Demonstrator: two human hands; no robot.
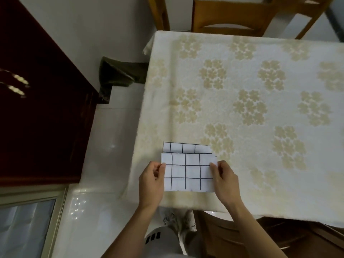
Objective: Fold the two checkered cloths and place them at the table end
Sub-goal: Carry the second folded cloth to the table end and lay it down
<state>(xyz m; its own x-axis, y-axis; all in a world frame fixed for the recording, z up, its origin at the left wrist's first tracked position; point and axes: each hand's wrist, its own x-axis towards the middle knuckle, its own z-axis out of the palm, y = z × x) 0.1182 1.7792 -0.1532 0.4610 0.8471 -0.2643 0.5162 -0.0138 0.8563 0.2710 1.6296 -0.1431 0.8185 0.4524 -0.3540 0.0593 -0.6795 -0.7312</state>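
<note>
A folded white cloth with a black grid [188, 172] is held just above the near left corner of the table [260, 112]. My left hand [150, 183] pinches its left edge and my right hand [225, 181] pinches its right edge. A second folded checkered cloth [186, 147] lies flat on the table directly behind the held one, partly covered by it. Whether the held cloth touches the one beneath cannot be told.
The table wears a cream cloth with beige flower clusters. Wooden chairs [232, 17] stand at its far side and another [242, 237] is tucked under the near edge. A dark red cabinet [37, 108] stands left, across a white tiled floor.
</note>
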